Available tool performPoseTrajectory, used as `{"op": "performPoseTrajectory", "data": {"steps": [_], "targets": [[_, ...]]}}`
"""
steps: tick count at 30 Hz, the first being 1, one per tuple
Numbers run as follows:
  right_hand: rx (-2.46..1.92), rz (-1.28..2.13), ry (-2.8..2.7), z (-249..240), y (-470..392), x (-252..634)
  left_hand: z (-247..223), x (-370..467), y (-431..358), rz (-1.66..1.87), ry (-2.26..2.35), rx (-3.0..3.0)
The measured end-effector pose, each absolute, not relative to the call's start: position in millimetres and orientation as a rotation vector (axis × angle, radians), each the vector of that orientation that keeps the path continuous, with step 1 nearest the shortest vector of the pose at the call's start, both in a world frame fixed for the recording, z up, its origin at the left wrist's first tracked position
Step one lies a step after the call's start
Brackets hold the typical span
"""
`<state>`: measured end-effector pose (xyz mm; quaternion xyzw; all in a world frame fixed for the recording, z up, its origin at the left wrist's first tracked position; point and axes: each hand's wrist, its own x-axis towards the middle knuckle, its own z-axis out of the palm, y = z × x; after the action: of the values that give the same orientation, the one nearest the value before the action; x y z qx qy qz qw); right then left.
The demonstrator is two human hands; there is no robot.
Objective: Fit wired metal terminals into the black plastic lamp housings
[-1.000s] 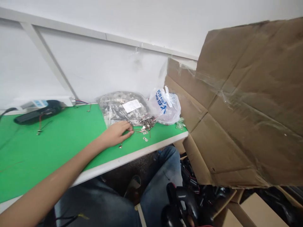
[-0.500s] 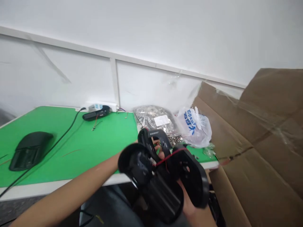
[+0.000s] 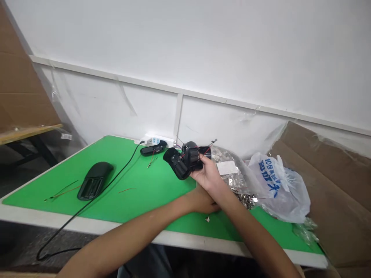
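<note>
My right hand is closed around a cluster of black plastic housings with thin red and black wires sticking out. It holds them above the table, near the clear bag of metal parts. My left hand crosses under my right wrist, its fingers curled and partly hidden; what they hold, if anything, does not show. Just below it is a small metal piece. Loose shiny metal parts lie at the bag's mouth, by my right forearm.
Left on the green mat lies a black housing beside a black cable. Another black housing with wires sits before a white power strip. A tied white plastic bag and cardboard are at right.
The black housings have moved up and away from me, from the table's front edge to over the mat. My forearms now cross. The view has swung left.
</note>
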<state>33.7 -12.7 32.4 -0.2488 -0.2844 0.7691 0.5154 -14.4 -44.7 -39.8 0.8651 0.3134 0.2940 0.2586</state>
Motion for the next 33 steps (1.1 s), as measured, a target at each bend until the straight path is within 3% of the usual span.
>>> {"op": "performPoseTrajectory", "data": {"steps": [5, 18, 27, 33], "targets": [[-0.747, 1.932, -0.634, 13, 10, 29, -48, -26, -46, 0.573, 0.716, 2.528], [-0.905, 1.945, -0.933, 17, 27, 14, -30, -23, -45, 0.534, 0.804, 2.524], [-1.042, 1.561, -1.448, 13, 29, -6, -41, -24, -37, 0.52, 0.756, 2.526], [-1.068, 1.092, -1.915, 2, 25, -10, -39, -21, -37, 0.536, 0.69, 2.798]]}}
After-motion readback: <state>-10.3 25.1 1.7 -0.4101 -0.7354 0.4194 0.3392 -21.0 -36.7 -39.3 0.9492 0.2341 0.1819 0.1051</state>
